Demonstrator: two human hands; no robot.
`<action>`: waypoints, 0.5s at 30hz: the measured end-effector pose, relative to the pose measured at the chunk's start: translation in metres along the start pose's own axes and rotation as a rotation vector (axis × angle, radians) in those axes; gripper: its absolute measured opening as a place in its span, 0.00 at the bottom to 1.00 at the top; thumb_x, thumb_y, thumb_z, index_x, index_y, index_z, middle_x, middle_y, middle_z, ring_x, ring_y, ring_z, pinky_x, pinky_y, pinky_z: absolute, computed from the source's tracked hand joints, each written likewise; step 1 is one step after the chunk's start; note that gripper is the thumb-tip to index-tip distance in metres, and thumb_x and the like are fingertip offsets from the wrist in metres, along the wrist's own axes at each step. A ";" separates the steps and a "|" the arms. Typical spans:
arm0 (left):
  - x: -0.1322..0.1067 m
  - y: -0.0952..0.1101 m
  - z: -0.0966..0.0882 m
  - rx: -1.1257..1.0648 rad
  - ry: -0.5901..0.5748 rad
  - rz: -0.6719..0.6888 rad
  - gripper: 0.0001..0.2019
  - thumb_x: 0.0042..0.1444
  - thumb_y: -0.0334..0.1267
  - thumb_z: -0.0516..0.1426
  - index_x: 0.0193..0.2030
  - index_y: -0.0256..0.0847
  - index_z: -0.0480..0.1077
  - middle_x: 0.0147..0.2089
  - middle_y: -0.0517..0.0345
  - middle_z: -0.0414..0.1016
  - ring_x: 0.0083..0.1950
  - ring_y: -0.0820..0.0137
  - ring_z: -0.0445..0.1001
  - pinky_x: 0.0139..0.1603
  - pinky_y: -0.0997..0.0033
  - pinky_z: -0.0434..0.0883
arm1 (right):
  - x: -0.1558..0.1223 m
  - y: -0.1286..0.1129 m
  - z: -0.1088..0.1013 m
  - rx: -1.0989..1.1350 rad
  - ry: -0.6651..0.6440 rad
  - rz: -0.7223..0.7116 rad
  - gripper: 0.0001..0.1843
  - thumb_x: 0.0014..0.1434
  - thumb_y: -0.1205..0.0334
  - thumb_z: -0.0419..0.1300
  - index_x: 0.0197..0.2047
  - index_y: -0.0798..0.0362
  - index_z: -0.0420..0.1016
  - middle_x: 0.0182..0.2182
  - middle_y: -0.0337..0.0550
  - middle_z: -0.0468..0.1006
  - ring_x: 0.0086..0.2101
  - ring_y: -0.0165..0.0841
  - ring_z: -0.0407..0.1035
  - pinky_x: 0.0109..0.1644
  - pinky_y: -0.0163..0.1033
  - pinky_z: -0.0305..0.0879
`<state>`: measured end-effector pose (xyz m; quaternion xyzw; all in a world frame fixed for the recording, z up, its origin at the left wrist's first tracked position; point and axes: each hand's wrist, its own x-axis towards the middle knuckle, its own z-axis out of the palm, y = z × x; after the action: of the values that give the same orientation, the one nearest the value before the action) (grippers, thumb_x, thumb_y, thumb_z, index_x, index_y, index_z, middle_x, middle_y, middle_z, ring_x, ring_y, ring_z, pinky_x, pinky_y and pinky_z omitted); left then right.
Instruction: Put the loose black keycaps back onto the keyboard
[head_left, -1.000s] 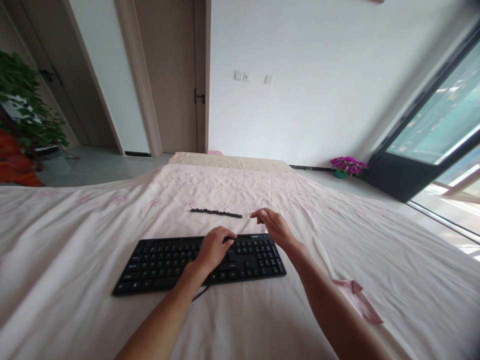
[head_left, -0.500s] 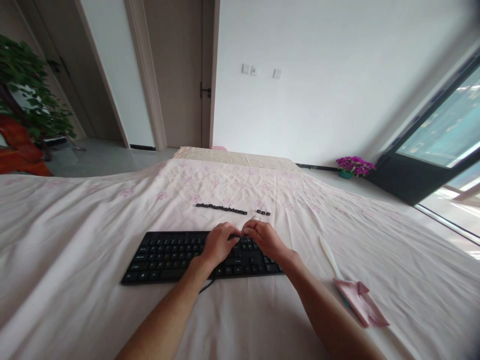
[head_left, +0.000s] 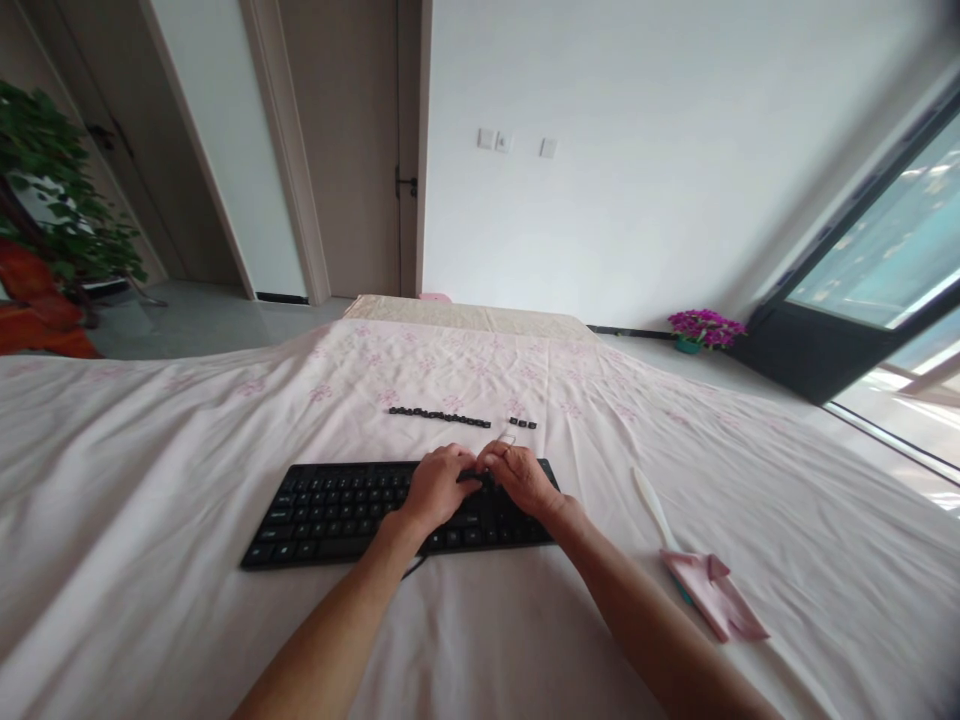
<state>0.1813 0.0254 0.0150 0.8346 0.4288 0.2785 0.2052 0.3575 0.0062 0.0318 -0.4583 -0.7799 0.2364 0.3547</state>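
Note:
A black keyboard (head_left: 330,510) lies on the pale pink cloth, several keys along its top row gone from view under my hands. My left hand (head_left: 439,487) rests over its upper right part, thumb and fingers closed together; what they pinch is hidden. Right beside it, my right hand (head_left: 521,478) is closed on a keycap puller (head_left: 509,437), whose thin wire loop pokes out past the fingers. The fingertips of both hands meet near the keyboard's top edge. Beyond them lie a long row of black keycaps (head_left: 439,415) and a short row of three keycaps (head_left: 523,423).
On the right lies a brush with a white handle (head_left: 651,505), its lower end by a folded pink cloth (head_left: 716,595). The keyboard's cable (head_left: 414,568) comes out near my left wrist. Purple flowers (head_left: 705,328) stand on the floor by the glass door.
My right hand has shifted slightly left and turned a little at the keyboard's top edge. The left hand stays nearly in place. The whole view has moved slightly.

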 end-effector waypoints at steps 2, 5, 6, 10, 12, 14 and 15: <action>0.000 0.003 0.001 0.027 0.008 0.003 0.07 0.49 0.36 0.63 0.37 0.47 0.75 0.42 0.61 0.75 0.44 0.66 0.72 0.46 0.68 0.66 | -0.002 0.000 0.004 0.013 0.053 -0.009 0.20 0.67 0.57 0.45 0.31 0.52 0.73 0.29 0.39 0.74 0.31 0.29 0.69 0.40 0.34 0.64; 0.001 0.005 0.004 0.028 0.030 -0.017 0.06 0.50 0.38 0.63 0.36 0.47 0.75 0.41 0.61 0.75 0.44 0.66 0.72 0.46 0.67 0.65 | -0.007 0.001 0.010 0.039 0.186 -0.036 0.20 0.67 0.57 0.45 0.30 0.52 0.72 0.28 0.40 0.74 0.31 0.30 0.69 0.41 0.35 0.65; 0.001 0.004 0.005 0.014 0.031 -0.025 0.06 0.51 0.39 0.62 0.37 0.48 0.75 0.42 0.61 0.75 0.44 0.66 0.72 0.47 0.67 0.65 | -0.009 0.002 0.011 0.050 0.232 -0.044 0.20 0.67 0.57 0.45 0.30 0.52 0.72 0.28 0.41 0.74 0.31 0.30 0.69 0.41 0.36 0.65; 0.003 0.000 0.008 -0.063 0.031 -0.048 0.05 0.52 0.40 0.61 0.37 0.49 0.77 0.43 0.61 0.76 0.46 0.67 0.72 0.50 0.67 0.66 | -0.014 0.004 0.013 0.105 0.384 -0.086 0.19 0.67 0.57 0.45 0.29 0.51 0.71 0.28 0.42 0.74 0.31 0.31 0.69 0.40 0.37 0.66; 0.003 -0.001 0.007 -0.084 0.037 -0.052 0.05 0.53 0.39 0.60 0.37 0.49 0.76 0.43 0.61 0.77 0.46 0.67 0.72 0.50 0.68 0.66 | -0.015 0.005 0.013 0.137 0.370 -0.123 0.19 0.67 0.57 0.46 0.28 0.51 0.70 0.28 0.42 0.75 0.31 0.31 0.69 0.39 0.38 0.67; 0.003 0.000 0.006 -0.088 0.041 -0.055 0.06 0.52 0.39 0.61 0.38 0.49 0.76 0.43 0.62 0.77 0.47 0.67 0.72 0.50 0.68 0.66 | -0.014 0.007 0.014 0.162 0.339 -0.143 0.18 0.67 0.56 0.47 0.28 0.51 0.70 0.29 0.43 0.75 0.30 0.31 0.69 0.39 0.38 0.67; 0.003 0.000 0.005 -0.086 0.037 -0.056 0.07 0.51 0.39 0.61 0.39 0.49 0.76 0.43 0.62 0.77 0.47 0.67 0.72 0.49 0.68 0.66 | -0.014 0.007 0.014 0.170 0.336 -0.149 0.18 0.67 0.57 0.47 0.29 0.51 0.70 0.29 0.43 0.75 0.30 0.31 0.70 0.39 0.38 0.68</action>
<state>0.1858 0.0270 0.0121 0.8074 0.4433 0.3062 0.2404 0.3551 -0.0032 0.0129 -0.4006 -0.7188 0.1947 0.5338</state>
